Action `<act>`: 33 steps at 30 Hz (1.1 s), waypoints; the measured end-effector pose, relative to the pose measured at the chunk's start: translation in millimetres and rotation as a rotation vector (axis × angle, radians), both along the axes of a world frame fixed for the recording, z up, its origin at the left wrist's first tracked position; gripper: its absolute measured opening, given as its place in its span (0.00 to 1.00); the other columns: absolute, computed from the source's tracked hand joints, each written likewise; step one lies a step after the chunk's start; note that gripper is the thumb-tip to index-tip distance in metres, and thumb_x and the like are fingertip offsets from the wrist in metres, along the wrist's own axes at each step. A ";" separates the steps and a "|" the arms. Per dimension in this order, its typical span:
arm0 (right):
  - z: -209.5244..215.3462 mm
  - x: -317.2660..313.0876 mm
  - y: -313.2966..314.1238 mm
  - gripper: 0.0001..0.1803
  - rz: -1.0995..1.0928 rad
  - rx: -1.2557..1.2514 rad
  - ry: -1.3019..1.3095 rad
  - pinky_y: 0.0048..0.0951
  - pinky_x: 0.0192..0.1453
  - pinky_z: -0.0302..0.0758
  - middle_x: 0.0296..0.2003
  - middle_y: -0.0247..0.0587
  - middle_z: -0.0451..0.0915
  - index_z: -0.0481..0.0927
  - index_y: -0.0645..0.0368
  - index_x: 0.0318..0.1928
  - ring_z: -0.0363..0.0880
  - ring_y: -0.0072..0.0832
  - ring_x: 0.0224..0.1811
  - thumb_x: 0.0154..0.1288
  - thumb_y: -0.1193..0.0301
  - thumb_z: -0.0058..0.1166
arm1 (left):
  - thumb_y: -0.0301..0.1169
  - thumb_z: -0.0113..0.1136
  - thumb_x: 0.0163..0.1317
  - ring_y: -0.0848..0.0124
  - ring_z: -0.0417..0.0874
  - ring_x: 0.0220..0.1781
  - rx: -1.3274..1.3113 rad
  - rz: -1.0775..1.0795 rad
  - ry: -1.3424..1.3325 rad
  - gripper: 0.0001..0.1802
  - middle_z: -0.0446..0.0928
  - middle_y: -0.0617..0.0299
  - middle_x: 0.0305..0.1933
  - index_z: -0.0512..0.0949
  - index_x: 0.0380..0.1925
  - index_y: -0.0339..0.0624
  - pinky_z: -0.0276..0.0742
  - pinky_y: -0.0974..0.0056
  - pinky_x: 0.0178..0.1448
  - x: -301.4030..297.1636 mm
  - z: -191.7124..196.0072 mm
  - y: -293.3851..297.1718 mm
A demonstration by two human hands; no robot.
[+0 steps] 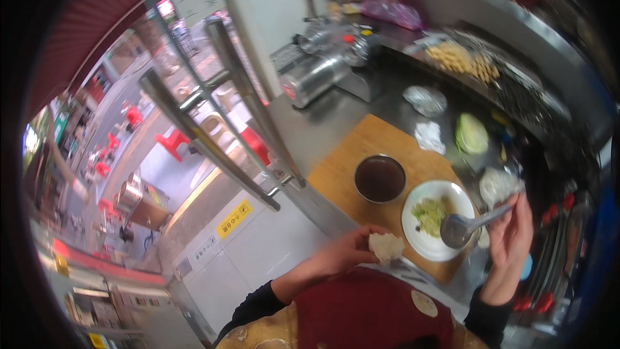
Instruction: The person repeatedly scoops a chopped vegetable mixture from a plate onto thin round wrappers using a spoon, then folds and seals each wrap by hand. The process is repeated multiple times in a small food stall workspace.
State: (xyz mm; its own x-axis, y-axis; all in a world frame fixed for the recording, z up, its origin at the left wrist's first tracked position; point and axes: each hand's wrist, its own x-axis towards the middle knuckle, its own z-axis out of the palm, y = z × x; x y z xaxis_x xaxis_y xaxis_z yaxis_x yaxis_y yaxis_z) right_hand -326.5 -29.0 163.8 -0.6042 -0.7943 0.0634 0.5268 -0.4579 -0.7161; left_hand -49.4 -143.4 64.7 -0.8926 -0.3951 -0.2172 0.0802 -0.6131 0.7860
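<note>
My left hand [349, 251] is closed on a pale, ragged-edged piece of bread [386, 247], near the edge of a wooden cutting board [336, 168]. My right hand [511, 236] grips the handle of a metal spoon [457, 230], its bowl over the right side of a white plate [423, 251]. Chopped pale-green vegetable [427, 214] lies on that plate, with a small dark bit in it. Just beyond and left of the plate, a round metal bowl [380, 179] holds dark brown contents.
Behind the board stand a metal machine [323, 74], a clear plastic bag [425, 101], crumpled white paper [429, 137] and a cut cabbage [471, 134]. Another plastic bag [497, 187] lies by my right hand. On the left is a glass door with metal handles [206, 136].
</note>
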 end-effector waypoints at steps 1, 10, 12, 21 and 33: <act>-19.7 -4.2 1.4 0.13 -0.100 0.085 -0.013 0.13 0.16 0.62 0.18 0.30 0.70 0.73 0.61 0.37 0.65 0.17 0.16 0.75 0.64 0.44 | 0.19 0.58 0.60 0.71 0.73 0.60 -0.006 -0.003 0.004 0.28 0.73 0.60 0.57 0.64 0.60 0.41 0.68 0.65 0.65 1.5 -1.8 -1.7; -154.1 -21.9 45.5 0.13 -0.454 0.356 0.135 0.16 0.24 0.60 0.23 0.30 0.71 0.76 0.60 0.37 0.66 0.14 0.23 0.74 0.62 0.48 | 0.21 0.58 0.60 0.69 0.71 0.62 -0.107 -0.014 -0.035 0.29 0.71 0.57 0.60 0.64 0.62 0.38 0.66 0.64 0.67 -2.2 -1.8 -6.2; -162.7 -24.5 56.7 0.13 -0.476 0.419 0.290 0.17 0.26 0.59 0.24 0.30 0.70 0.76 0.61 0.38 0.66 0.14 0.24 0.74 0.63 0.47 | 0.23 0.59 0.60 0.71 0.74 0.59 -0.158 -0.025 -0.014 0.30 0.73 0.58 0.57 0.62 0.63 0.38 0.66 0.66 0.66 -5.9 -10.1 -8.0; -192.0 -9.9 67.2 0.07 -0.649 0.729 0.958 0.27 0.40 0.74 0.32 0.40 0.80 0.79 0.61 0.42 0.79 0.26 0.33 0.72 0.72 0.48 | 0.16 0.50 0.56 0.63 0.73 0.61 0.035 0.076 -0.230 0.30 0.73 0.57 0.58 0.64 0.61 0.40 0.69 0.60 0.65 -13.9 -44.2 -11.3; -201.0 25.2 20.0 0.03 -0.388 0.459 1.553 0.37 0.40 0.74 0.32 0.44 0.79 0.78 0.62 0.37 0.75 0.42 0.34 0.63 0.78 0.54 | 0.19 0.51 0.53 0.59 0.72 0.63 0.142 0.067 -0.183 0.34 0.70 0.52 0.61 0.60 0.64 0.38 0.67 0.57 0.67 -27.5 -55.1 -2.2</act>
State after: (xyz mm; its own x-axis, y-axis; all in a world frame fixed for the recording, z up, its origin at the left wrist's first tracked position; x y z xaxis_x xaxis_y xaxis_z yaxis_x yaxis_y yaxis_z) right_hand -301.4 -9.0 -37.2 -0.3467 -0.7434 0.5720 -0.8553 0.0003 -0.5181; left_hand -76.9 -145.5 9.6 -0.8059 -0.4065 -0.4305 -0.0111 -0.7165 0.6975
